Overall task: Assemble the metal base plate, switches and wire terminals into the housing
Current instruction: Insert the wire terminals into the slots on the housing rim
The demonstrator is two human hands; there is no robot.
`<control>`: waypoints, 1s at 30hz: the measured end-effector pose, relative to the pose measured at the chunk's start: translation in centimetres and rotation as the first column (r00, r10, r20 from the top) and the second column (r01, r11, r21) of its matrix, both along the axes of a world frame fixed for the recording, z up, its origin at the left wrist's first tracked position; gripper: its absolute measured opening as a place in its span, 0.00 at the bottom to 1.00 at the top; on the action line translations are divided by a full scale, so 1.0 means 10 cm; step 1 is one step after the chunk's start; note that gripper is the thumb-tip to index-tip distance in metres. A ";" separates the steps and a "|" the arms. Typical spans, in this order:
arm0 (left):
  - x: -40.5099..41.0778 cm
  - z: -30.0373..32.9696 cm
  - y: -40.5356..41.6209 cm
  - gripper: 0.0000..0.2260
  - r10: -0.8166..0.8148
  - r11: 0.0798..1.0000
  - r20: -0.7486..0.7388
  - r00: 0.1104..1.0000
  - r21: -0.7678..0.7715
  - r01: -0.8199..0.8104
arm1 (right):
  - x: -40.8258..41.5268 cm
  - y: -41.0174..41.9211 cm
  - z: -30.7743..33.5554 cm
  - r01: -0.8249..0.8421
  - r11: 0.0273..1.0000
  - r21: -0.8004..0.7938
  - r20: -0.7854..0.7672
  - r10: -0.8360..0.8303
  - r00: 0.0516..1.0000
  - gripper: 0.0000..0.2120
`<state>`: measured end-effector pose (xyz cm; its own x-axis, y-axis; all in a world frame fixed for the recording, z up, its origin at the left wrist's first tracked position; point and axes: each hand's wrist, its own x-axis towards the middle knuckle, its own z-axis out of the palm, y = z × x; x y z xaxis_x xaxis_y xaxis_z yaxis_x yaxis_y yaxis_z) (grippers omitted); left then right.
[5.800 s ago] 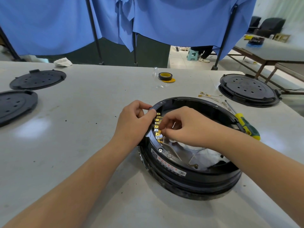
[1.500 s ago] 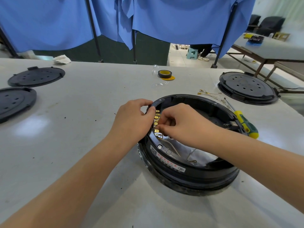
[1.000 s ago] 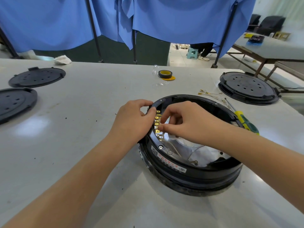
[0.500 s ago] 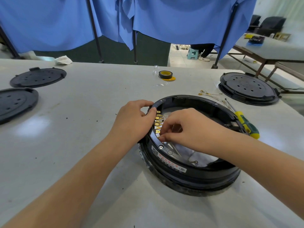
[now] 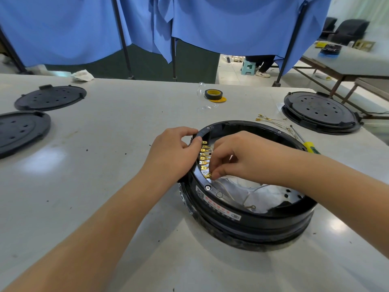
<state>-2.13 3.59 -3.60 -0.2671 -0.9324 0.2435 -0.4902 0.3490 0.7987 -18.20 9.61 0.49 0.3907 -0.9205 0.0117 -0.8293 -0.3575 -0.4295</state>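
Since half a second ago the right hand (image 5: 242, 157) has slid a little down the row of brass tabs (image 5: 204, 157), so that its thumb and forefinger now pinch a small brass wire terminal (image 5: 208, 175) at the near end of that row. The left hand (image 5: 174, 152) has not shifted: its fingers curl round the rim of the round black housing (image 5: 248, 216), thumb on the top edge, steadying it on the counter (image 5: 105, 165).

Inside the housing lies the shiny metal base plate (image 5: 271, 192), with thin pale wires (image 5: 248, 197) trailing across it, one ending in a loose ring lug. The step in hand looks like seating wire terminals on the tabs at the housing's left inner wall, and most tabs above appear bare.

Next, the pinched terminal probably needs lining up square with its tab and pushing straight on while the left hand braces the rim. More spare wires (image 5: 271, 121) wait beside a screwdriver (image 5: 309, 144) beyond the housing, well apart from the black covers (image 5: 320, 110) and a roll of tape (image 5: 213, 94).
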 end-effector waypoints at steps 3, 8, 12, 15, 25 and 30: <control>0.00 0.00 0.01 0.11 -0.002 1.000 0.000 1.000 0.006 0.002 | -0.02 0.00 -0.01 0.004 1.000 -0.010 0.002 -0.004 1.000 0.01; -0.01 0.01 0.01 0.11 0.001 1.000 -0.011 1.000 0.006 -0.001 | -0.01 0.04 -0.03 0.018 0.998 -0.061 0.007 -0.018 1.000 0.02; -0.01 0.00 0.00 0.11 0.003 1.000 -0.001 1.000 0.002 -0.003 | 0.00 0.06 -0.04 0.015 0.996 -0.085 0.017 -0.014 1.000 0.03; -0.01 0.00 0.00 0.11 0.010 1.000 -0.003 1.000 -0.001 -0.010 | 0.01 0.05 -0.05 0.017 0.996 -0.091 0.017 -0.016 1.000 0.03; -0.01 -0.01 0.00 0.11 0.006 1.000 -0.001 1.000 -0.007 -0.006 | 0.00 0.06 -0.04 0.015 0.998 -0.067 0.061 -0.011 0.998 0.02; -0.01 -0.01 0.01 0.10 0.021 1.000 0.000 1.000 -0.024 -0.021 | 0.02 0.07 -0.05 0.030 0.997 -0.070 0.078 -0.025 0.997 0.04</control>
<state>-2.26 3.69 -3.70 -0.2480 -0.9317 0.2654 -0.4978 0.3576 0.7901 -18.01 10.32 -0.05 0.3605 -0.9266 0.1068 -0.8045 -0.3669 -0.4671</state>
